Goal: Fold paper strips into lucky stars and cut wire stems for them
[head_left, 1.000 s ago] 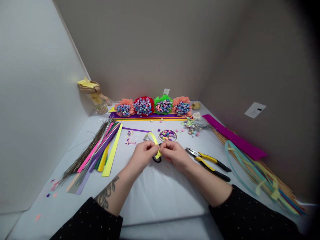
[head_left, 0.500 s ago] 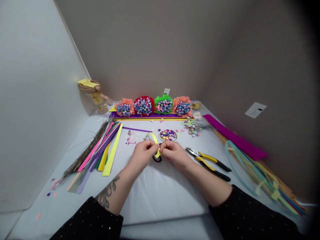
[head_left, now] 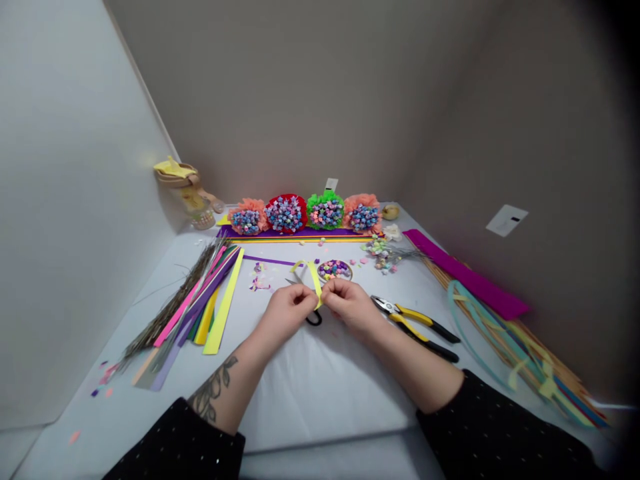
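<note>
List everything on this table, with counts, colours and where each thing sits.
Paper rosettes: four, coral, red, green, coral, row at the back.
Paper star dish: one, multicoloured, behind the hands.
Paper strips: many, yellow, pink, purple, green, left of the hands.
Dried grass bundle: one, grey-brown, far left.
Magenta strip: one, right side.
Wooden sticks: a bundle, tan, right edge.
Pliers: one pair, yellow and black, right of the hands.
Scissors: one pair, black handles, under the hands.
Yellow paper strip: one, pinched between the hands.
Left hand: one, bare, pinching the strip, tattooed forearm.
Right hand: one, bare, pinching the strip.
</note>
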`<state>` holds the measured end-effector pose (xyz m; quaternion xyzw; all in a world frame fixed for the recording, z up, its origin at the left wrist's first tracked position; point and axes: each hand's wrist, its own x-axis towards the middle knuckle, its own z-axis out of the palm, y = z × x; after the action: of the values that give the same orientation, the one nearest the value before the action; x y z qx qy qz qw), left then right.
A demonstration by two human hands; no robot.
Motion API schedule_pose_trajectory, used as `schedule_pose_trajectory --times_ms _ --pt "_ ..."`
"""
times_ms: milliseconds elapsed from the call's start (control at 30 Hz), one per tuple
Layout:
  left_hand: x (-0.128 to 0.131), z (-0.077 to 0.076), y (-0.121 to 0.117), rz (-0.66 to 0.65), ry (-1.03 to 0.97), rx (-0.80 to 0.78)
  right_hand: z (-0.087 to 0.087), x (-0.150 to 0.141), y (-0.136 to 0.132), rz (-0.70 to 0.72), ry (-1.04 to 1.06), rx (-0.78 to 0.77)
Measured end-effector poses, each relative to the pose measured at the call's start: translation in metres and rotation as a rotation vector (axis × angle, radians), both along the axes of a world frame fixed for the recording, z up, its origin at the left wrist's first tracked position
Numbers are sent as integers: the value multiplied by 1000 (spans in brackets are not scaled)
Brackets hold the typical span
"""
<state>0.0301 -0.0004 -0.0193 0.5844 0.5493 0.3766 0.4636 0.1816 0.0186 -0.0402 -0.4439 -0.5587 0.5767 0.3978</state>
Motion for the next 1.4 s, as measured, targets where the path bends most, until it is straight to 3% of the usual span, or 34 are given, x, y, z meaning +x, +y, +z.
schedule_pose_trajectory --times_ms 300,567,1067,1267,1400 --pt "-2 2 1 84 -22 46 4 0 -2 59 127 -124" --pt "0 0 -3 28 73 151 5 -2 -5 26 115 -70" --pt "2 -3 -3 4 23 123 9 0 -7 -23 97 -22" --pt "-1 -5 -2 -32 244 301 13 0 -6 39 64 -36" --pt "-1 -8 -4 -102 342 388 8 -1 -6 11 -1 41"
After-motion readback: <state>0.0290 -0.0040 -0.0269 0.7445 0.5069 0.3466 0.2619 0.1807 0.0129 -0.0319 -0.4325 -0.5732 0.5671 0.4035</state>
